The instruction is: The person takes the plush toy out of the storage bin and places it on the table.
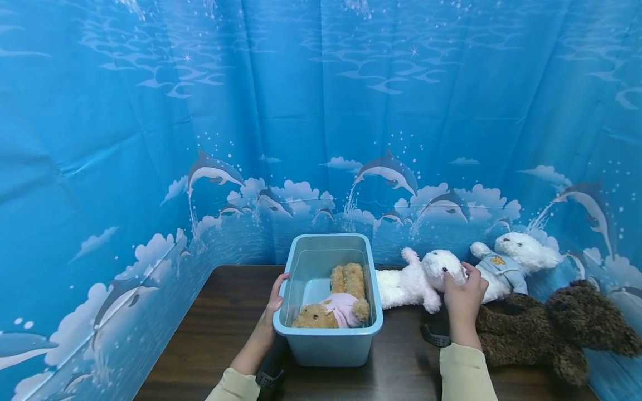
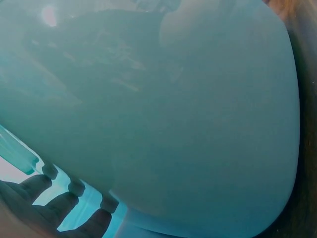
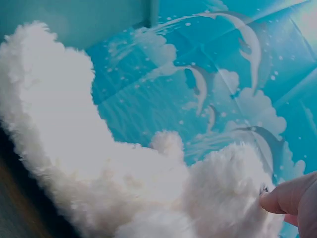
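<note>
A light blue plastic bin (image 1: 326, 340) stands on the dark wooden table (image 1: 220, 323). Inside it lies a tan teddy bear in a pink shirt (image 1: 335, 307). My left hand (image 1: 276, 298) grips the bin's left rim, thumb over the edge. In the left wrist view the bin wall (image 2: 163, 109) fills the frame and my fingers (image 2: 59, 206) curl at its rim. Just right of the bin a fluffy white plush toy (image 1: 408, 284) lies on its side. My right hand (image 1: 462, 292) holds its head. In the right wrist view a fingertip (image 3: 285, 196) presses into the white fur (image 3: 94, 158).
A second white bear in a blue shirt (image 1: 511, 262) leans at the back right. A big dark brown plush (image 1: 551, 328) lies by the right edge. A blue dolphin-print curtain (image 1: 321, 111) closes in the table on three sides.
</note>
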`<state>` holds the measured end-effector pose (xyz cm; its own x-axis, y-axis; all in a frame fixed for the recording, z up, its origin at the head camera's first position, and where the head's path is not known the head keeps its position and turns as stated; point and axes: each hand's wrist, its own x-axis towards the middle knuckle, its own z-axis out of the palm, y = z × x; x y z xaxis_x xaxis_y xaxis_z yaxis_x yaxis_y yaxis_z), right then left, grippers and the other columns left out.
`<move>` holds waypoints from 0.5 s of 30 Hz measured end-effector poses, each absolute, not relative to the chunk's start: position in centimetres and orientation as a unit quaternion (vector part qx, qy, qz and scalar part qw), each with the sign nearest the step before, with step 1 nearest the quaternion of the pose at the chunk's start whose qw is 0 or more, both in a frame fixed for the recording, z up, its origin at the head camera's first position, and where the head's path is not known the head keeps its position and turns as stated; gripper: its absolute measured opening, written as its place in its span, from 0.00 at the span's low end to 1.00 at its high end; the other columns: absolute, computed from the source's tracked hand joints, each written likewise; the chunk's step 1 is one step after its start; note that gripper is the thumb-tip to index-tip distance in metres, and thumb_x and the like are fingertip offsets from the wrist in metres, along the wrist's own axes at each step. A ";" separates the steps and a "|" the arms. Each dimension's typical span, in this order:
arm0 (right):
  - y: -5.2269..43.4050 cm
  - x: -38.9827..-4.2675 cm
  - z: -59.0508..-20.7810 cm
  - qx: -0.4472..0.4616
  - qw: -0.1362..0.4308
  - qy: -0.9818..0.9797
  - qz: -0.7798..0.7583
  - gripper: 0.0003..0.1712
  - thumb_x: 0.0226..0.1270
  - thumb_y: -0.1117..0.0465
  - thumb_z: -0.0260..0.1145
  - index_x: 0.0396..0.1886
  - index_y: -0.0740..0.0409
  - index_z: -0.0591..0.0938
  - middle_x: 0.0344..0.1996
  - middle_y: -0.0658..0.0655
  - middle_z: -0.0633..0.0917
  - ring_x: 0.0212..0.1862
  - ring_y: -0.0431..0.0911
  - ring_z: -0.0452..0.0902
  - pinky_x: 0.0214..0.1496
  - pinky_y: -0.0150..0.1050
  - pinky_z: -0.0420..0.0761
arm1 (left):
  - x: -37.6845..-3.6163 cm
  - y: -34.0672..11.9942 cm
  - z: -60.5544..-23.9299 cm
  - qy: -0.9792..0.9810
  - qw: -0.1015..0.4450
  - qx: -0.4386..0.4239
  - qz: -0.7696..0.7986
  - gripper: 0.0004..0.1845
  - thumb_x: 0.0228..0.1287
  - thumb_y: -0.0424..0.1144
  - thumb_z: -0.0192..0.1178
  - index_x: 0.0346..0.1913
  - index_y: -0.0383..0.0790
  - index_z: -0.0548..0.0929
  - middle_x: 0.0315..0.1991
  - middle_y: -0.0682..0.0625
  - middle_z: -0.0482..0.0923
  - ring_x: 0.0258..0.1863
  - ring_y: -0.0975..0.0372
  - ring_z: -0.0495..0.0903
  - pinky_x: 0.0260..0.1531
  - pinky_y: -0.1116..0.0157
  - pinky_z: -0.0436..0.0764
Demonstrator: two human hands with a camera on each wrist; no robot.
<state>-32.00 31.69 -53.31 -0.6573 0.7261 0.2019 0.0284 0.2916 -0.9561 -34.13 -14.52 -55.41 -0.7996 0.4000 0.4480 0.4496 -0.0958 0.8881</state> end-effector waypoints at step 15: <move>32.4 -31.0 -52.6 -0.276 0.291 -0.738 0.543 0.32 0.83 0.53 0.62 0.77 0.63 0.71 0.75 0.73 0.65 0.71 0.70 0.67 0.69 0.66 0.75 | -33.4 -14.4 -55.3 -0.711 -0.004 -0.243 -0.660 0.35 0.80 0.54 0.34 0.85 0.53 0.47 0.84 0.33 0.47 0.75 0.36 0.59 0.73 0.36 0.69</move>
<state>-30.98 32.36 -52.57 -0.6789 0.7227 0.1297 0.0916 0.2587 -0.9616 -33.44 -14.38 -55.28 -0.8819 0.3510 0.3147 0.3397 0.0105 0.9405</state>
